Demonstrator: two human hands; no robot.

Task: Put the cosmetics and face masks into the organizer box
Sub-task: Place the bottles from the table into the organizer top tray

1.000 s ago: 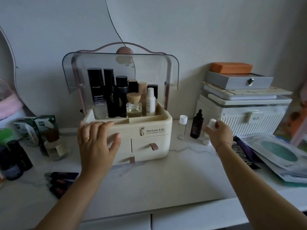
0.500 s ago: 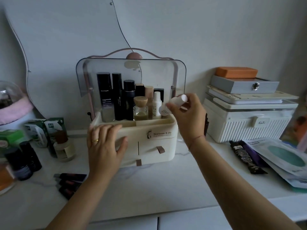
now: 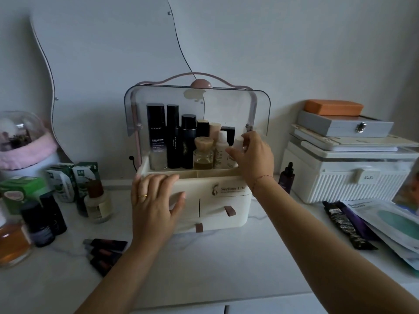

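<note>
Small white bottle (image 3: 239,141), pinched upright in the right hand (image 3: 255,158) at the right end of the organizer box (image 3: 226,200) top tray, next to a row of bottles (image 3: 188,141). White cap, pale body. Left hand (image 3: 156,207) lies flat on the box front, fingers straight. White marbled counter (image 3: 204,264), plain wall (image 3: 294,41).

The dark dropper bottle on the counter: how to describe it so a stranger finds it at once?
Find, at the centre, the cream organizer box with the raised clear lid. Between it and the white ribbed box at right stands the dark dropper bottle, alone, with a black dropper cap.
</note>
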